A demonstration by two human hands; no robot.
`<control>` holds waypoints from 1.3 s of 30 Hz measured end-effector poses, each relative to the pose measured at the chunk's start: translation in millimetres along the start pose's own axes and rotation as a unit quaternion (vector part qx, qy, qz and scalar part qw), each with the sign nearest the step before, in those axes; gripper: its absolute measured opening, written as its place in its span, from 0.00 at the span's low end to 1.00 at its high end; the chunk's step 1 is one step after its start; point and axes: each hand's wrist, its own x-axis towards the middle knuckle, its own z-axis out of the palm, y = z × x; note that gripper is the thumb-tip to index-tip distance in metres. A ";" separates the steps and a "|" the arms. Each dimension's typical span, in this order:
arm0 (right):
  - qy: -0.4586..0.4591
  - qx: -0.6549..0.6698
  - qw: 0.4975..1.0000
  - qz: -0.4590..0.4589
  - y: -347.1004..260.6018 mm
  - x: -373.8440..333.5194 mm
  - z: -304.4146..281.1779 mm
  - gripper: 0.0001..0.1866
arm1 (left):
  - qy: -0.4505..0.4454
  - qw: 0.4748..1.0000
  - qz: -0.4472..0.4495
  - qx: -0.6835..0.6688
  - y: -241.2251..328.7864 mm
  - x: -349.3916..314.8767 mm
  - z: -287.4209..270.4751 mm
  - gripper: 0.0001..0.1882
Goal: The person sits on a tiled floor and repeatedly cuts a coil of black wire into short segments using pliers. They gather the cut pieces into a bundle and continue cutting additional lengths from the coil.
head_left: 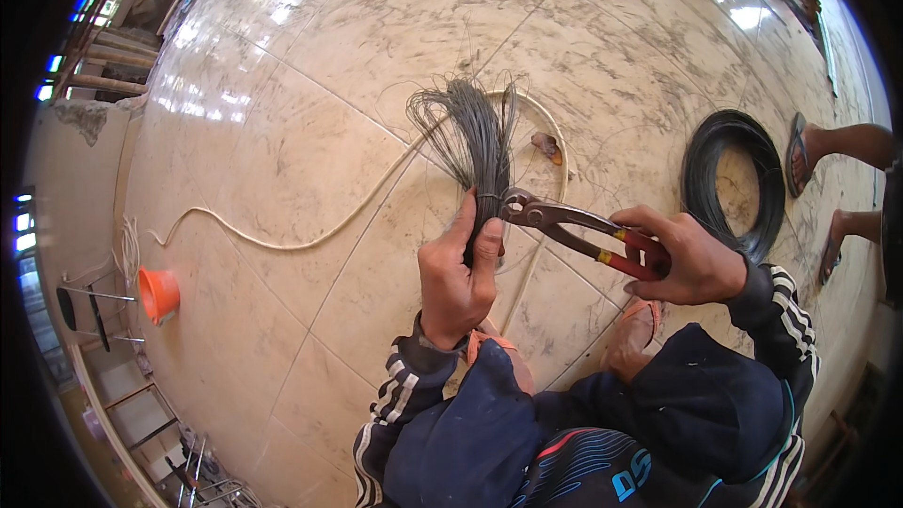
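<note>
My left hand [456, 277] is closed round the lower part of a bundle of thin dark wire [475, 132], whose loose strands fan out upward. A thin tie circles the bundle just above my fingers. In my right hand [691, 259] are end-cutting pincers [574, 221] with red and yellow grips. Their jaws touch or sit right beside the bundle at the tie; whether they bite on wire I cannot make out. The pincers' handles stand apart, with my fingers wrapped round them.
A coil of dark wire [696, 179] lies on the tiled floor at the right, beside another person's sandalled feet [800, 155]. A pale cable [292, 246] winds across the tiles and passes under my hands. An orange bucket [160, 296] and metal-legged furniture [99, 310] are at the left.
</note>
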 end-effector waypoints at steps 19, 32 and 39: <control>-0.193 0.380 0.897 0.117 55.9 25.6 -4.3 0.34 | 0.007 1.000 -0.001 -0.007 -0.7 4.8 2.2 0.21; 0.132 -0.259 0.954 -0.072 20.0 14.3 4.3 0.41 | 0.035 0.999 0.035 -0.017 -5.1 5.8 5.6 0.24; 0.112 -0.119 0.980 -0.113 33.5 17.9 8.6 0.39 | 0.056 0.997 0.048 -0.011 -4.9 8.7 5.2 0.25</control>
